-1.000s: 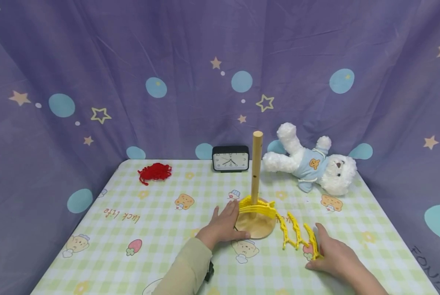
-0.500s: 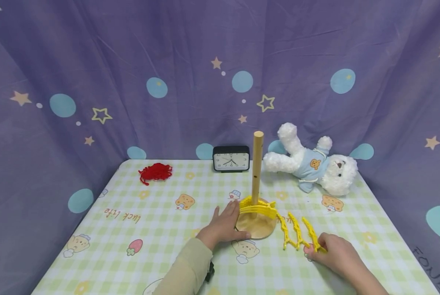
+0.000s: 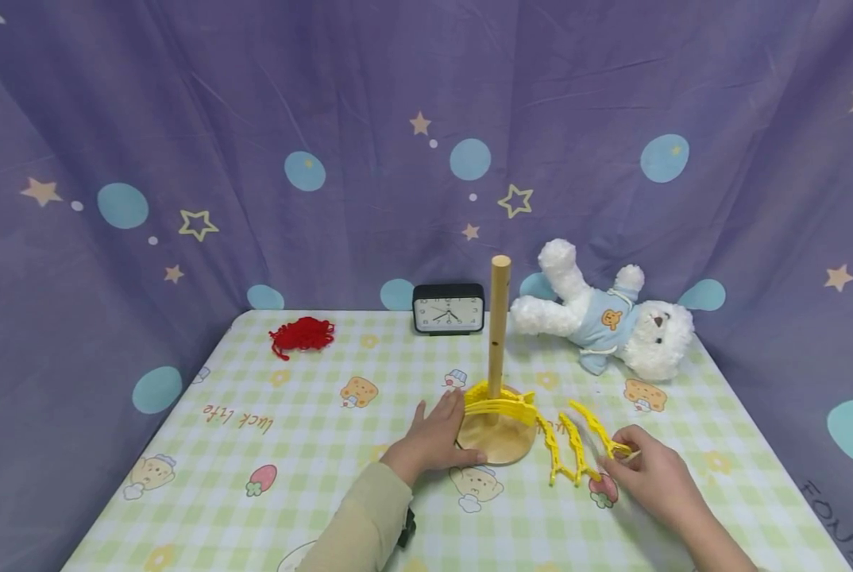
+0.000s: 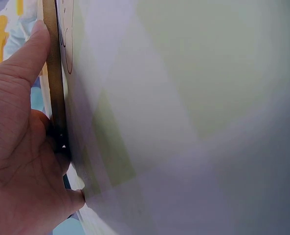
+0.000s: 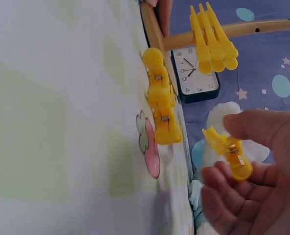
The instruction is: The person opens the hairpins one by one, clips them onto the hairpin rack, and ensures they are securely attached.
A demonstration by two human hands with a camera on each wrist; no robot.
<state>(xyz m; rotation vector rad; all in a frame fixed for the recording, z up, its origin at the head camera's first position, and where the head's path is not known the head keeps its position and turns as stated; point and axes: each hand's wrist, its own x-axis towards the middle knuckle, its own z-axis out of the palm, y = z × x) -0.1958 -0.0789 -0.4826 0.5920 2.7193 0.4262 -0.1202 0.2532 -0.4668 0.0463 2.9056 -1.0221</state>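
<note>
My left hand [image 3: 435, 435] holds the round base of a wooden stand [image 3: 499, 442] by its left and front edge. The left wrist view shows the thumb on the rim of the base [image 4: 54, 68]. Several yellow clips [image 3: 501, 408] are on the upright pole, low down in the head view. To the right, my right hand [image 3: 654, 481] pinches one long yellow clip [image 3: 600, 431] by its near end, with a small spring showing in the right wrist view. Two more yellow clips [image 3: 575, 446] lie side by side on the table between this hand and the stand.
A black alarm clock [image 3: 448, 308] stands at the back behind the stand. A white plush bear [image 3: 605, 314] in a blue top lies back right. Red yarn [image 3: 302, 334] is heaped at the back left. A checked cloth [image 3: 326, 492] covers the table.
My right hand has closed on the rightmost clip and lifted it, moving it slightly away from me and tilting it. The left hand and the stand stay put.
</note>
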